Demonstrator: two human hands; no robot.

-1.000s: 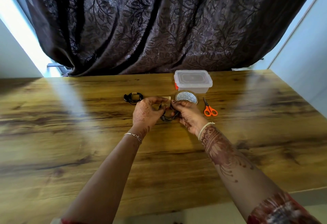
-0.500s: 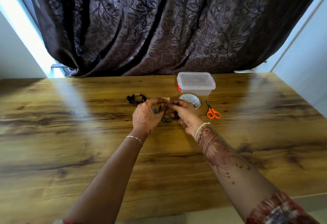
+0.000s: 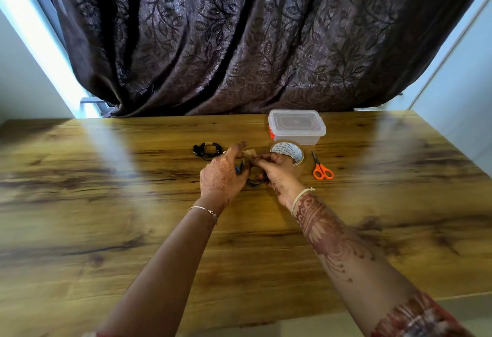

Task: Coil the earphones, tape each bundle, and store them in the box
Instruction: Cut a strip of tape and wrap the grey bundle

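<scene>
At the middle of a wooden table (image 3: 106,203), the left hand (image 3: 222,174) grips a dark earphone coil (image 3: 254,183) while the right hand (image 3: 279,174) pinches a tan tape strip (image 3: 249,154) above it, near a taped bundle (image 3: 207,150), tape roll (image 3: 288,150), scissors (image 3: 322,170) and closed box (image 3: 296,126).

Coil (image 3: 254,182): mostly hidden between left hand (image 3: 222,174) and right hand (image 3: 279,175); we see only a dark loop.
Strip (image 3: 250,154): we cannot tell which fingers pinch it.
Roll (image 3: 288,150): near side behind the right hand; print too small for us.
Box (image 3: 296,127): contents veiled by cloudy walls.
Forearms (image 3: 165,270): cut off at the bottom edge.
</scene>
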